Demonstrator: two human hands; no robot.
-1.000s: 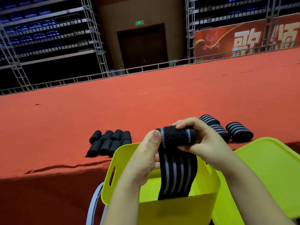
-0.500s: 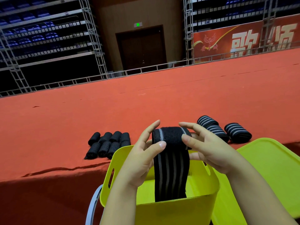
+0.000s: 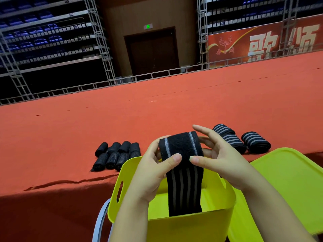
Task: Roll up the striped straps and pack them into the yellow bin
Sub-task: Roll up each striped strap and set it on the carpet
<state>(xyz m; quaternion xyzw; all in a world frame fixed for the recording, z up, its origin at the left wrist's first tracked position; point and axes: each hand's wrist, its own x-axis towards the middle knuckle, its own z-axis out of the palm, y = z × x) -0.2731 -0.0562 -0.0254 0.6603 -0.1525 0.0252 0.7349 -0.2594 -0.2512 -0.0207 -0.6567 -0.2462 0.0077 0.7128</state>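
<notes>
Low in the frame's centre, both the left hand (image 3: 153, 170) and right hand (image 3: 220, 163) pinch a half-rolled strap (image 3: 181, 154) above the yellow bin (image 3: 174, 227), seemingly empty, while rolled bundles (image 3: 117, 154) wait on the red carpet (image 3: 157, 116).

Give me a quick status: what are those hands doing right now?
Left hand and right hand both pinching the striped strap, half rolled. Tail hangs into the yellow bin. Nothing in the way.
</notes>
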